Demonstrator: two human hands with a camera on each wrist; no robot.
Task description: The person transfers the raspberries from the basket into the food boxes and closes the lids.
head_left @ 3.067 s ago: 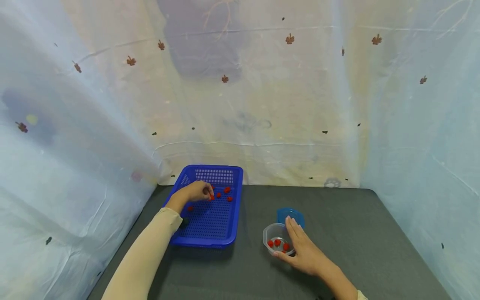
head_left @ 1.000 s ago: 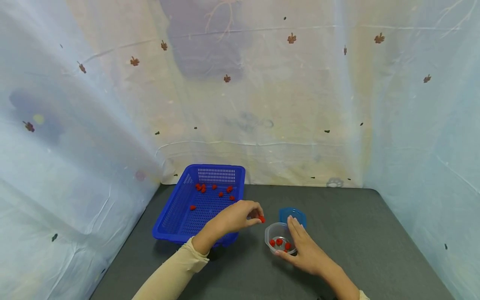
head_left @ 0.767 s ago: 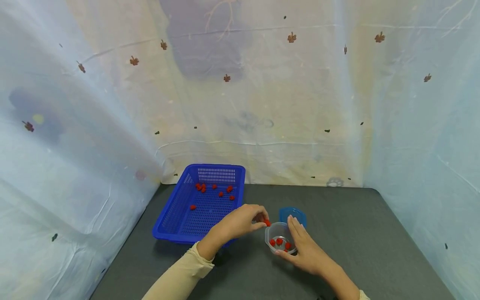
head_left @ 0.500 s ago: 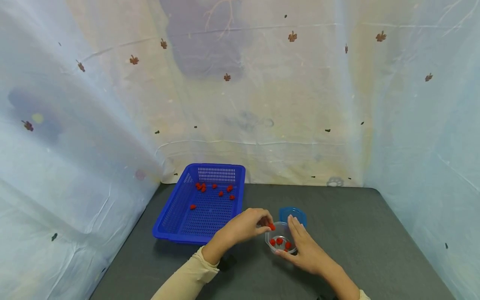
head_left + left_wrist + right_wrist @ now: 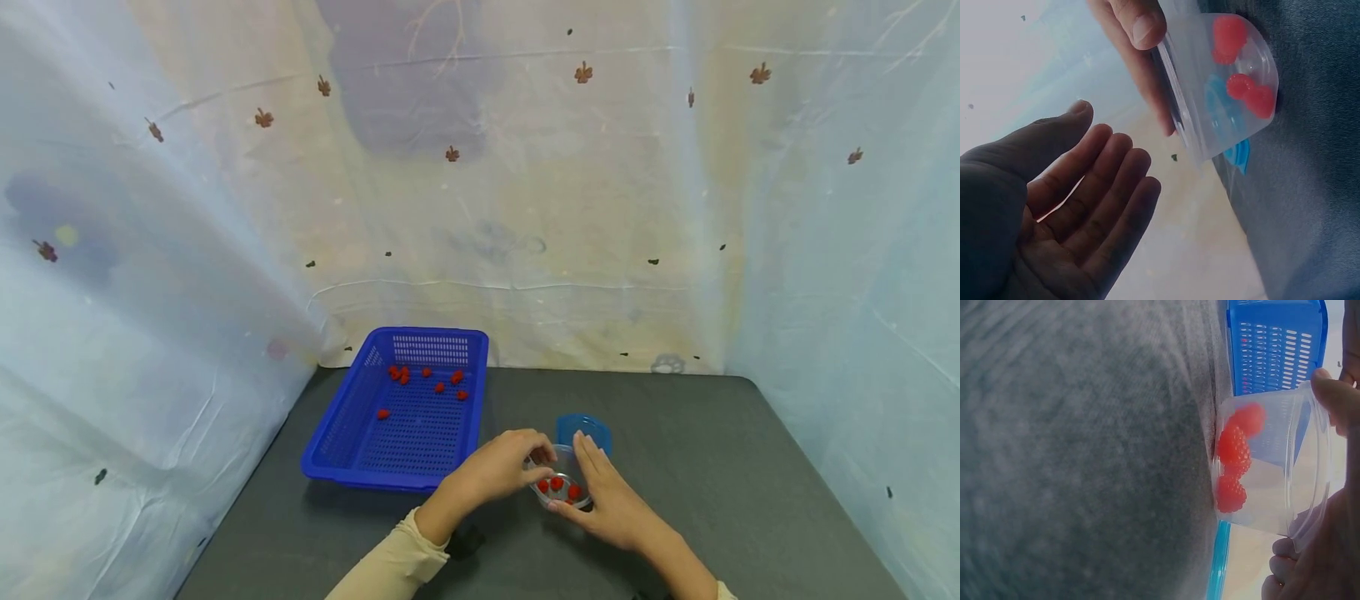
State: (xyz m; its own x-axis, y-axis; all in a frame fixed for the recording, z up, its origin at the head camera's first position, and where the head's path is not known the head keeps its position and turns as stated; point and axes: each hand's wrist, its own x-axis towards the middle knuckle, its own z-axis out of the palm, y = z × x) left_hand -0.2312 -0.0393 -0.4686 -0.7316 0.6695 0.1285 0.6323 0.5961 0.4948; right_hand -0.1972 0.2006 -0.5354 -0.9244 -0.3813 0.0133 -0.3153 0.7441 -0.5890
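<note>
A clear plastic tub (image 5: 567,460) stands on the table with several red raspberries (image 5: 1233,450) in its bottom. My right hand (image 5: 617,510) holds it across the rim, thumb on the near side and fingers on the far side. At the tub's left side hovers my left hand (image 5: 501,468), its fingers loosely bent. In the left wrist view, thumb and fingertips (image 5: 1147,194) are apart with nothing between them. A blue lid (image 5: 585,428) lies just behind the tub. Part of the tub's left rim is hidden by my left fingers.
To the left stands a blue mesh basket (image 5: 480,400) with several raspberries (image 5: 439,387) scattered in it, mostly toward its far end. The dark grey table (image 5: 675,442) ends against a patterned cloth backdrop (image 5: 525,333).
My left hand has come from the basket to the tub, carrying a raspberry. That raspberry has left its fingers within the last half second. The right hand has stayed on the tub.
</note>
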